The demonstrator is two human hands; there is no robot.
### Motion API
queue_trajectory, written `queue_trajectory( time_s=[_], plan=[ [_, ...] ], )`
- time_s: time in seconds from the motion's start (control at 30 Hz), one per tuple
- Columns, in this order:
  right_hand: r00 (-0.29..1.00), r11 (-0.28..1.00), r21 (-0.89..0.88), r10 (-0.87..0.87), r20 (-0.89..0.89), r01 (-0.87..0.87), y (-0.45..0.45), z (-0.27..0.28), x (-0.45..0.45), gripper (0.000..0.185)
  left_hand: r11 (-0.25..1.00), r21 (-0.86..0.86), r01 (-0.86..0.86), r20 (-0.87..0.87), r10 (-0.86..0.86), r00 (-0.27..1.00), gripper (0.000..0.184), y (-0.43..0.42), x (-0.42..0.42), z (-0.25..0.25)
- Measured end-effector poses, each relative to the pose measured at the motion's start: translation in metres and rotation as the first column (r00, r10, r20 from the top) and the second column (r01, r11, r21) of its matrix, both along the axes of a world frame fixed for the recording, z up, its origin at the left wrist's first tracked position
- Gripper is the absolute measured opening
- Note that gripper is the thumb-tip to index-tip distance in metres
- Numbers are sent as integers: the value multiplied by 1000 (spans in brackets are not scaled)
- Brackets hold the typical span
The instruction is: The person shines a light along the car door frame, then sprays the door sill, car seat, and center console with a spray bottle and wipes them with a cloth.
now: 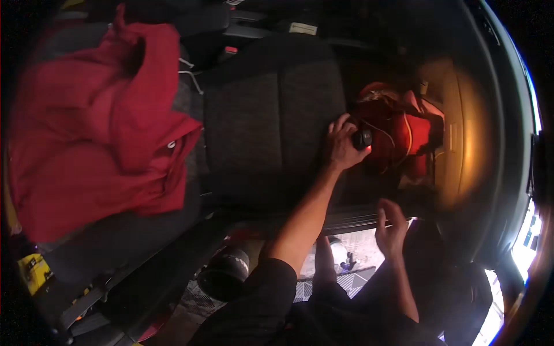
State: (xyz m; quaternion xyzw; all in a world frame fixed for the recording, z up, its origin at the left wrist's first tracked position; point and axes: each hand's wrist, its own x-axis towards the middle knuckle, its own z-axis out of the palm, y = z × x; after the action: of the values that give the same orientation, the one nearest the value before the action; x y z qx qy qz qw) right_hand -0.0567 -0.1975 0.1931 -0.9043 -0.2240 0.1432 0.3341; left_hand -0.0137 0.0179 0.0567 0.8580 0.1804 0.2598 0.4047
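My left hand (344,144) reaches over the front edge of a dark fabric car seat (248,115). Its fingers wrap around a small black flashlight (362,139), and light glows red at the thumb. The lit area ahead holds a red bag (418,134) with thin cords, lying in the footwell. Lower down, near the door sill, my right hand (392,226) is raised with nothing in it. Its thumb stands apart from the loosely bent fingers.
A dark red jacket (98,121) is draped over the seat back at left. Red seat-belt buckles (231,51) show beyond the seat. A lit trim panel (459,132) borders the footwell. Outside stands a black bucket-like container (226,271). Something yellow (34,273) lies at lower left.
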Motion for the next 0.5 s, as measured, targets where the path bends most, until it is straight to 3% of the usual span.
queue_trajectory(
  time_s=[0.07, 0.13, 0.17, 0.2, 0.23, 0.27, 0.3, 0.33, 0.37, 0.43, 0.47, 0.5],
  plan=[
    [999, 998, -50, 34, -17, -34, -2, -7, -28, 23, 987, -155, -28, 68, 39, 997, 42, 3, -9, 3],
    [973, 997, -64, -46, -227, 32, -4, -8, -43, 23, 975, -219, -40, 89, 61, 994, 39, 11, -23, 22],
    [941, 995, -77, -88, -327, 67, -2, -9, -49, 23, 834, -545, -90, 41, 134, 990, 36, 15, -40, 36],
    [938, 995, -67, -90, -334, 71, 8, -5, -52, 23, 739, -659, -140, -5, 182, 983, 32, 22, -57, 40],
    [872, 990, 59, -84, -483, 128, 27, 7, -55, 26, 624, -758, -191, -52, 234, 971, 29, 29, -75, 46],
    [784, 964, 170, -58, -618, 206, 48, 24, -59, 29, 656, -713, -247, -75, 280, 957, 26, 37, -95, 42],
    [682, 918, 265, -7, -732, 294, 69, 42, -60, 33, 561, -771, -301, -99, 361, 927, 25, 39, -118, 16],
    [621, 860, 444, 209, -756, 251, 89, 61, -55, 39, 459, -820, -343, -127, 438, 890, 27, 44, -137, -2],
    [538, 763, 604, 417, -733, 230, 107, 86, -49, 45, 446, -824, -350, -111, 479, 871, 30, 44, -159, -18],
    [420, 390, 890, 785, -455, 236, 144, 126, -49, 48, 366, -839, -403, -160, 542, 825, 35, 54, -188, -11],
    [346, 220, 940, 887, -305, 262, 160, 142, -49, 48, 297, -836, -461, -235, 565, 791, 36, 56, -199, -2],
    [282, 72, 951, 946, -161, 302, 175, 154, -49, 48, 303, -836, -458, -240, 548, 801, 36, 56, -208, 5]
  ],
)
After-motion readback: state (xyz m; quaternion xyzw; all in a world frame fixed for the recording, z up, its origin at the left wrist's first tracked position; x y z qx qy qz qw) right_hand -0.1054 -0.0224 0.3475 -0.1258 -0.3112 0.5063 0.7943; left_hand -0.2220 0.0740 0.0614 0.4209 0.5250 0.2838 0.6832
